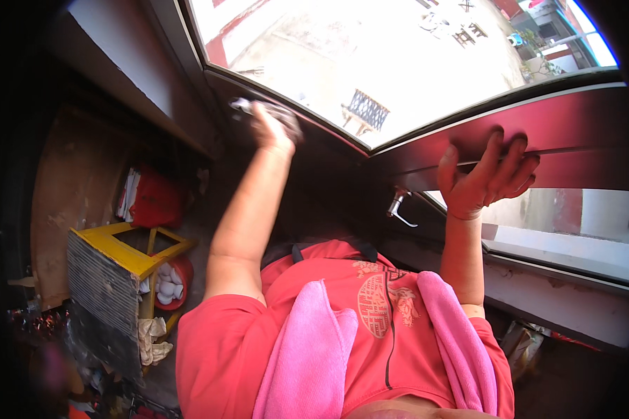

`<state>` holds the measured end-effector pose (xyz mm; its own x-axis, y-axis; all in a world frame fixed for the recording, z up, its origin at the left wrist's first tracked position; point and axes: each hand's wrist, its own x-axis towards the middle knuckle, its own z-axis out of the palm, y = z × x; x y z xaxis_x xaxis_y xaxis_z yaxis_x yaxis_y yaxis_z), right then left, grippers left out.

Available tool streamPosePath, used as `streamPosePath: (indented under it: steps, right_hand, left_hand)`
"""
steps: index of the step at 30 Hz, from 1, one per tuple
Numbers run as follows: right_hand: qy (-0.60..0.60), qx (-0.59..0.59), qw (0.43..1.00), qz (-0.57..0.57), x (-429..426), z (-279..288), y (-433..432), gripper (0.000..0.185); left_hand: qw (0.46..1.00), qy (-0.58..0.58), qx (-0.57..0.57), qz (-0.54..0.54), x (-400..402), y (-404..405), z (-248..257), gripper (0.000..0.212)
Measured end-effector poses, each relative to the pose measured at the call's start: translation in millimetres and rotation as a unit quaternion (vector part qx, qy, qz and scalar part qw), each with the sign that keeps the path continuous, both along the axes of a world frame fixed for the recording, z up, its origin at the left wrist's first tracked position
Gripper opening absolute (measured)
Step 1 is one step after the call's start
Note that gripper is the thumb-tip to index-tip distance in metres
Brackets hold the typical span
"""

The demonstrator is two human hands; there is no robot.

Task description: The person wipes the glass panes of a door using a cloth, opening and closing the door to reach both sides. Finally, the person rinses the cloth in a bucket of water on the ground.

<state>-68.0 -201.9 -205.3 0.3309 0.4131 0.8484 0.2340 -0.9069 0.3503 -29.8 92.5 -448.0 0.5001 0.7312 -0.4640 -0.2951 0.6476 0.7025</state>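
My left hand point(273, 128) is raised to the dark lower rail of the window frame point(325, 133), to the left of the corner. Blur covers its fingers, which seem closed around a greyish item point(241, 106), perhaps a cloth. With fingers spread, my right hand point(482, 175) lies against the dark reddish window frame panel point(571, 123) on the right. Bright window glass point(314, 68) fills the space above both hands. Between my forearms, lower down, a chrome window handle point(399, 208) sticks out from the frame.
A yellow-framed stool point(105, 246) lies on its side at left. Beside it are a red container point(181, 296) with white rounded items, a red bag point(157, 199) and crumpled work gloves point(153, 340). A pink towel point(309, 356) hangs around my neck. A lower window point(561, 225) is at right.
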Motion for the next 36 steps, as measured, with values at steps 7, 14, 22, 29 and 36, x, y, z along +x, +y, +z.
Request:
streamPosePath:
  steps: [7,14,22,29,36]
  right_hand:
    - [-0.021,-0.015,0.999,0.032,4,-1,3,0.061]
    - [-0.022,-0.029,0.999,0.009,2,-7,-9,0.061]
    - [-0.009,-0.019,1.000,0.009,2,3,5,0.062]
    - [-0.003,-0.016,1.000,0.003,2,2,4,0.065]
    - [-0.008,-0.022,1.000,0.005,3,-3,-1,0.068]
  left_hand:
    - [0.992,-0.020,0.018,-0.122,-36,-196,-33,0.042]
    - [0.999,0.017,-0.023,-0.015,-12,-43,29,0.031]
    - [0.994,0.027,0.091,0.057,23,115,-12,0.039]
    - [0.990,-0.101,0.060,-0.078,-26,-66,6,0.036]
    - [0.990,-0.081,0.101,-0.053,-12,-7,-5,0.032]
